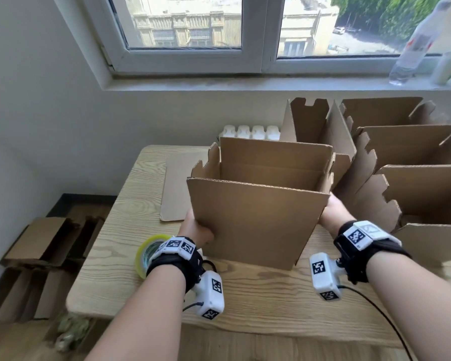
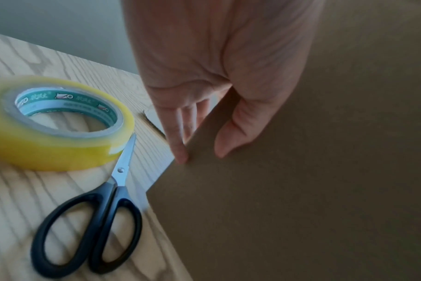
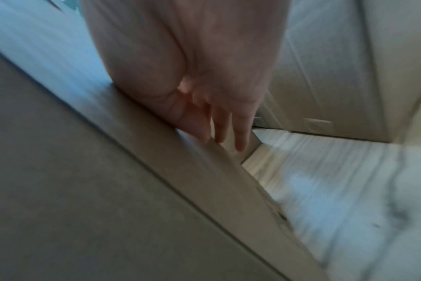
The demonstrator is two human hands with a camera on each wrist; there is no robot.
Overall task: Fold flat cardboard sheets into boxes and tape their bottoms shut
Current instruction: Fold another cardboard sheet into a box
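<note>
Desk of pale wood grain carries all the work items. Finished open boxes stand along its right side, just beside the current work. The cardboard box in hand stands in the middle of the desk, open end up, top flaps raised, its long axis running left to right across the person's front. The box lies between the two hands, so each hand is equally near its own end wall. Left hand grips the near left corner: thumb on the front panel, fingers wrapped behind the edge. Right hand lies against the right end wall with fingers extended along the cardboard, pressing, not curled round it. Tape roll and scissors lie on the desk just left of the box, nearest the left hand. Whether the bottom is already taped cannot be determined.
</note>
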